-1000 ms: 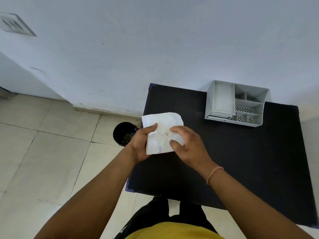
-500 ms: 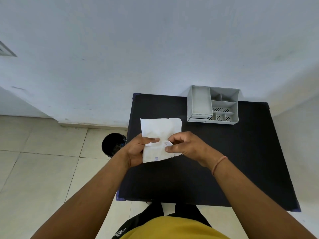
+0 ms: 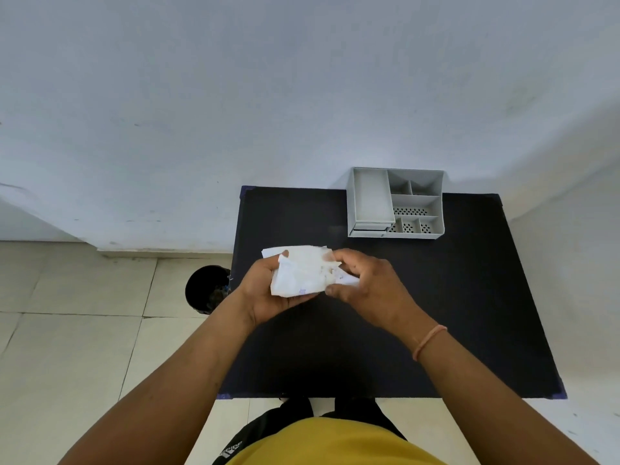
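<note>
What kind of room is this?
Probably a plain study or office corner: a black table against a white wall, a grey desk organiser on it, and a black bin on the tiled floor beside it.

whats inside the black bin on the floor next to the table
The black bin shows a dark inside with a few small bluish bits low on its right side, too small to identify. The rest of its inside is lost in shadow.
</note>
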### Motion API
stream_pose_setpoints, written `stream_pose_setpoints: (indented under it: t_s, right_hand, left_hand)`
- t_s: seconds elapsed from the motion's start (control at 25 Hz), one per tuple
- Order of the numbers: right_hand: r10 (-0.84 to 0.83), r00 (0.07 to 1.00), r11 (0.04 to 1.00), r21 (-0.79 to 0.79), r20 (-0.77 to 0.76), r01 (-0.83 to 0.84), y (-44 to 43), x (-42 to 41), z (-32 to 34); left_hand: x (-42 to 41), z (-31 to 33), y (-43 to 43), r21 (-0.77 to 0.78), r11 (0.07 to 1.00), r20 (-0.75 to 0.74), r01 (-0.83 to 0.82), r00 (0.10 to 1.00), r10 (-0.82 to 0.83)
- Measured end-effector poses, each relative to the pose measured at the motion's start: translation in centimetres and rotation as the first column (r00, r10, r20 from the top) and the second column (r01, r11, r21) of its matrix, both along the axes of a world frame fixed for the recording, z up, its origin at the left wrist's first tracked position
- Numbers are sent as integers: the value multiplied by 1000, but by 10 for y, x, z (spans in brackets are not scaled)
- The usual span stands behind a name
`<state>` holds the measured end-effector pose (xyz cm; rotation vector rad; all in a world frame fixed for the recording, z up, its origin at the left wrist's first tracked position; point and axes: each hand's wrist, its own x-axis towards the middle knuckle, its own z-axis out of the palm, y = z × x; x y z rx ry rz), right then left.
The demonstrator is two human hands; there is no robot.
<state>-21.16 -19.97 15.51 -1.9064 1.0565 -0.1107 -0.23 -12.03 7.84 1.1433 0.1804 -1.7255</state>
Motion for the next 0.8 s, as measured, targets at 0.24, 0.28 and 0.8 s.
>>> stream_pose_setpoints:
  t_s: [0.24, 0.28, 0.8]
  right_hand:
    - [-144, 990, 977, -155, 9, 144, -16, -2, 7]
    - [-188, 982, 972, -143, -2, 186, -18, -3, 6]
    - [-383, 914, 852, 433, 135, 294, -3, -3, -3]
  left_hand:
    - [-11, 5, -11, 196, 977, 389, -87, 921, 4]
    - [-14, 12, -11, 178, 980, 442, -92, 897, 4]
    - [-61, 74, -32, -9, 951, 584, 310, 773, -247]
